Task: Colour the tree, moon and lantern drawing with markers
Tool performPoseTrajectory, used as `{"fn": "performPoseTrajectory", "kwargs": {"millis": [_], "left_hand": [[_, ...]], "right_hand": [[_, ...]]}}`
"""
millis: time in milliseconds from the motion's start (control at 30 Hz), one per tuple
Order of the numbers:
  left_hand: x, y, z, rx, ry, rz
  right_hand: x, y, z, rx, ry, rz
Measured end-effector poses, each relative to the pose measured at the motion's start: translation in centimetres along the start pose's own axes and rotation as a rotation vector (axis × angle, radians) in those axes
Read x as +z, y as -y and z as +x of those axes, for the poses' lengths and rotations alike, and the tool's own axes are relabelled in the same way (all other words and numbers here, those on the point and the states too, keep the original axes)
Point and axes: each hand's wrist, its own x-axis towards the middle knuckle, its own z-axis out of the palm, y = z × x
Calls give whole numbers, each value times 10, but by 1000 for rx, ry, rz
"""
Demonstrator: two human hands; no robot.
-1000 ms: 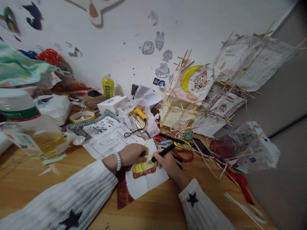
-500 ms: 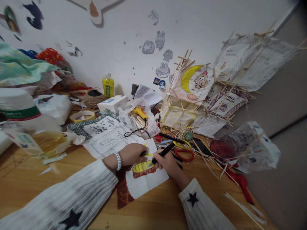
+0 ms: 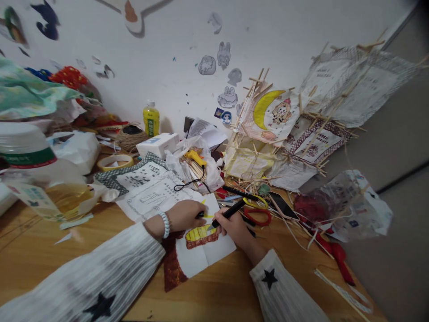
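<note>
My right hand (image 3: pixel 233 226) grips a black marker (image 3: pixel 229 213), its grey tip down on the yellow part of a drawing (image 3: pixel 201 236). That drawing, yellow above and reddish brown below, is on a white sheet of paper (image 3: pixel 201 264) with a dark brown corner at its lower left. My left hand (image 3: pixel 186 217) rests at the sheet's upper left, fingers closed; a small black piece (image 3: pixel 200 215), perhaps a marker cap, pokes out from them. Behind it lies a paper with line drawings (image 3: pixel 134 208).
Scissors with red and yellow handles (image 3: pixel 259 217) and a phone (image 3: pixel 283 206) lie to the right. Farther back are a tape roll (image 3: pixel 115 162), a yellow glue gun (image 3: pixel 196 157), a yellow-green bottle (image 3: pixel 151 120) and stick-framed paper panels (image 3: pixel 268 114). A large jar (image 3: pixel 36 165) stands left.
Almost nothing differs. The marker in my right hand shifts very slightly over the yellow part of the drawing; my left hand stays put.
</note>
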Motion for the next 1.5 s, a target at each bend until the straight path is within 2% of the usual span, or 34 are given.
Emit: {"fn": "performPoseTrajectory", "kwargs": {"millis": [1500], "left_hand": [[1,0,1,-4,-10,-5]], "right_hand": [[0,-1,1,7,-6,-17]]}}
